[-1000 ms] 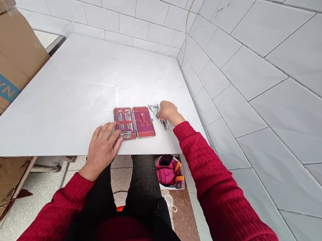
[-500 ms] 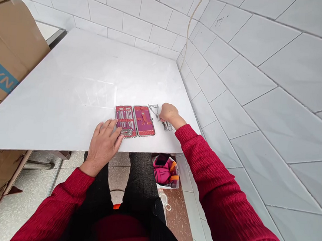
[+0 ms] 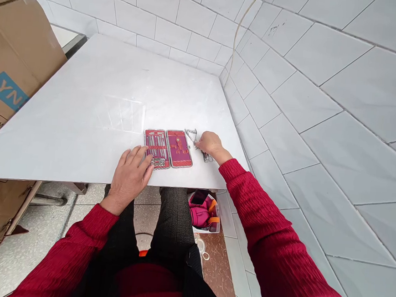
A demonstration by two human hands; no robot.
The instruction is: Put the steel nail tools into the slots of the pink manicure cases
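Across the last second, a person's right hand [image 3: 211,142] shifts slightly toward the near edge of a white table [image 3: 66,120], covering more of a metal nail clipper [image 3: 206,158]. The head camera's view tilts too, bringing that edge closer to level.

The worktop [image 3: 66,124] has a flat, white, glossy surface with pale streaks of reflected light toward its middle. Near its front edge, right of the middle, a red-bordered case [image 3: 178,159] lies opened out. Between it and the right edge lie a silver plier-like tool [image 3: 195,142] and, nearer the front edge, small metal tools [image 3: 206,158], partly hidden.
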